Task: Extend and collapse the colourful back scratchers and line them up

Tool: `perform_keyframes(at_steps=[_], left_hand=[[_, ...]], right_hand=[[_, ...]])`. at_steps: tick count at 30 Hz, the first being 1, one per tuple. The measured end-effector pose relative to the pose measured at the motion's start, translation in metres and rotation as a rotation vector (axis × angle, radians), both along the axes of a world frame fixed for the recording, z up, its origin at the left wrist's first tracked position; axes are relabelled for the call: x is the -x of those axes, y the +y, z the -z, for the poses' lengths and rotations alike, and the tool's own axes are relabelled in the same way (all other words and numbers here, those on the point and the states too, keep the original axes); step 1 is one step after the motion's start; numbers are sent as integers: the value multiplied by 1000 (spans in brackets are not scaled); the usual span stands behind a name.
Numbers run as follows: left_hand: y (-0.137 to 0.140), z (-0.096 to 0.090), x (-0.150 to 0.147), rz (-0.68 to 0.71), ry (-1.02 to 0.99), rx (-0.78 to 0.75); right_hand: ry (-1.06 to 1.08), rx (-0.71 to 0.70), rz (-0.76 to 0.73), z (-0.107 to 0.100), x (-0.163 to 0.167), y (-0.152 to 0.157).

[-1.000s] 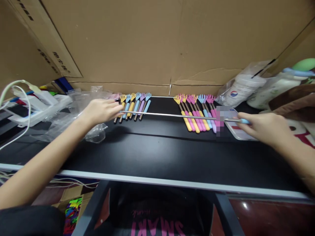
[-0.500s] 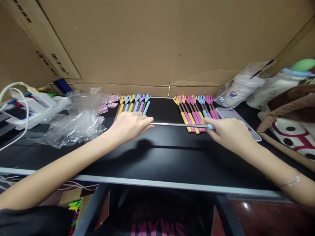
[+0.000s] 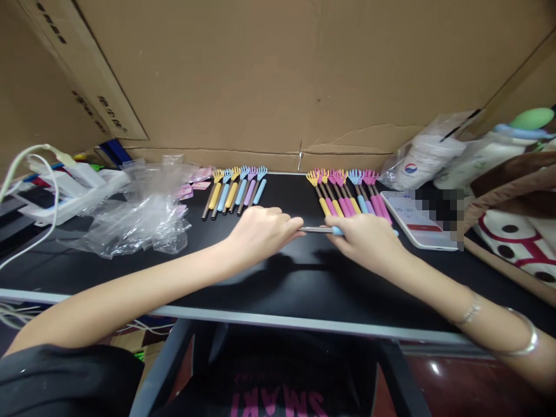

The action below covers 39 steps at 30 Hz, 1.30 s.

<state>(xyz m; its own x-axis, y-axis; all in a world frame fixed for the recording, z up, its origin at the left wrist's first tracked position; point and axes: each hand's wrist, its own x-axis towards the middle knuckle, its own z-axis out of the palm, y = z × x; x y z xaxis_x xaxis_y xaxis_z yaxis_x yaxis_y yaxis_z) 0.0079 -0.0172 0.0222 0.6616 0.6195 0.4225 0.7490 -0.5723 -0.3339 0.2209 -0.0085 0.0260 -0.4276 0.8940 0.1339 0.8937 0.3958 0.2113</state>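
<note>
Between my two hands, above the black table, lies a level telescopic back scratcher (image 3: 319, 230) with a metal rod and light blue handle. My left hand (image 3: 267, 231) is closed round the rod's left end, hiding whatever is inside the fist. My right hand (image 3: 367, 234) grips the blue handle, and a bit of blue shows past its far side. Behind my left hand are several back scratchers (image 3: 237, 188) in yellow, blue and purple, side by side with claws away from me. Another row of back scratchers (image 3: 341, 197), mostly pink and yellow, lies behind my right hand.
Crumpled clear plastic bags (image 3: 147, 226) lie on the left, near a white power strip (image 3: 73, 197) with cables. At right are a phone (image 3: 412, 226), a bagged white cup (image 3: 428, 159) and a brown-handled bag (image 3: 516, 214). A cardboard wall (image 3: 269, 75) closes off the back.
My hands have moved closer together, and the exposed rod between them has become much shorter. My left hand has shifted right, uncovering the handles of the left row.
</note>
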Motion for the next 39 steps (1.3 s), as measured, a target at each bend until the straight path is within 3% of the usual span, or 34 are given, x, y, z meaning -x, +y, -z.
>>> perform_keyframes(at_steps=[7,11,14,19,23,30,39], left_hand=[[11,11,-5,22,-70,-14],[10,9,-9,66,-47,-59],[11,6,0,74,5,-98],[22,-1,51,-23,89,-164],[19,-5,97,-121,140,-189],[9,-10,167,-269,153,-230],[21,-6,195,-239,68,-177]], right_hand=[[-30,-179,-102,-3,8,4],[-22,-212,-236,4,14,1],[-62,-251,-241,7,10,1],[-157,-322,-148,2,-40,19],[-235,-270,-62,-7,-93,30],[-272,-252,184,-21,-159,20],[-153,-182,233,-19,-184,16]])
